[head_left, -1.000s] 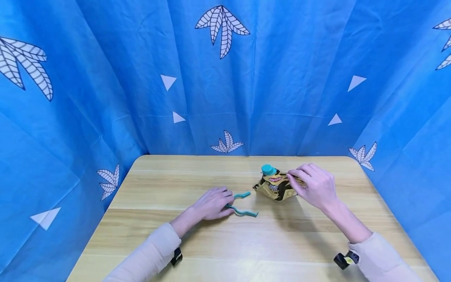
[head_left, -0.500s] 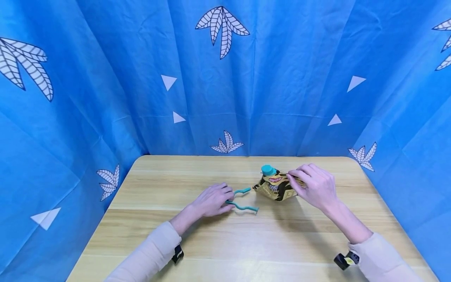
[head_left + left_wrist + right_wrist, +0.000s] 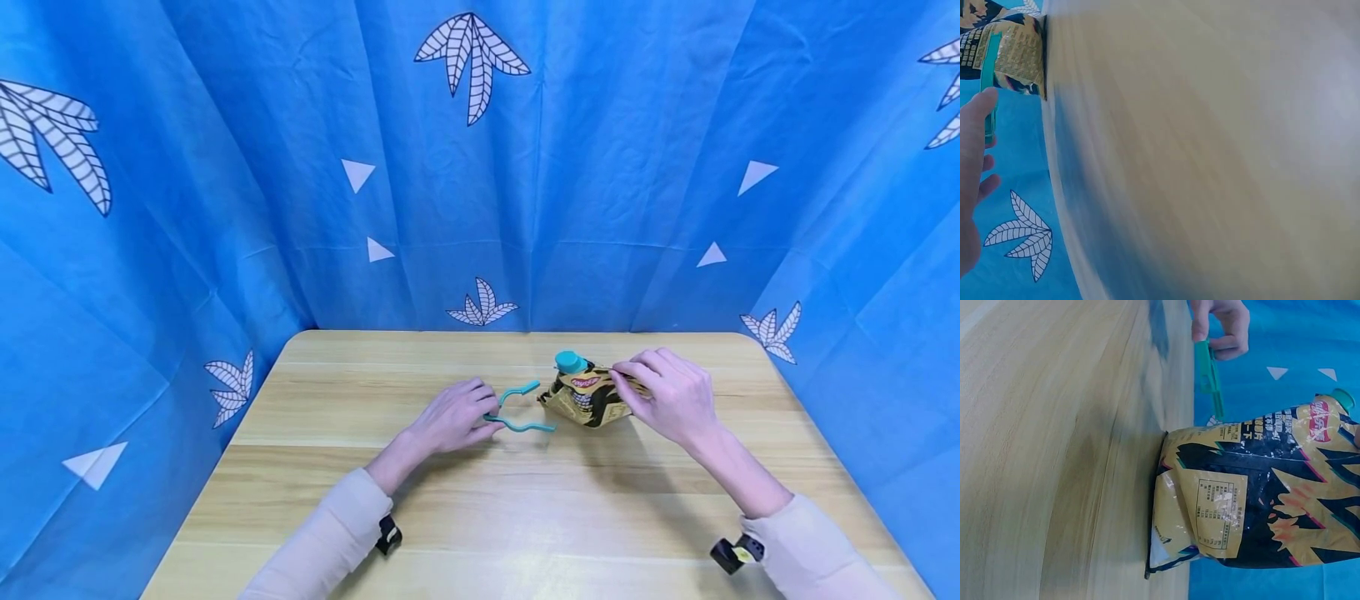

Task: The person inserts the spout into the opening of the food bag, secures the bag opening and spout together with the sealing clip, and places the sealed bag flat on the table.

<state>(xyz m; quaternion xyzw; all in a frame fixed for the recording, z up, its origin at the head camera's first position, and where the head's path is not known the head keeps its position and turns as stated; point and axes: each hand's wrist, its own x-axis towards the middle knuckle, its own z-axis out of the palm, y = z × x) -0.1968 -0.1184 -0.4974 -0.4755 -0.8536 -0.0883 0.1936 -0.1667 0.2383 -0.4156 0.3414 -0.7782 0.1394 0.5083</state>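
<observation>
My left hand (image 3: 459, 417) pinches a teal two-armed clip (image 3: 531, 427) shaped like small tongs. Its wavy arms spread apart and point toward a gold-and-black snack bag (image 3: 588, 402), with the tips just left of it. In the right wrist view the clip (image 3: 989, 62) is partly hidden behind fingers only in the left wrist view, where it overlaps the bag. My right hand (image 3: 670, 396) pinches the bag's top edge between thumb and fingers. The bag (image 3: 1260, 487) stands upright, and a round teal cap (image 3: 571, 362) sits at its upper left corner.
A light wooden table (image 3: 480, 517) carries everything. Blue curtains (image 3: 480, 208) with leaf prints close in its back and both sides. A black wrist camera (image 3: 388, 535) sits under the left sleeve, another camera (image 3: 737, 552) under the right.
My left hand has moved away from me and slightly right, bringing the clip nearer the bag and turning its arms a little upward. My right hand and the bag stay put.
</observation>
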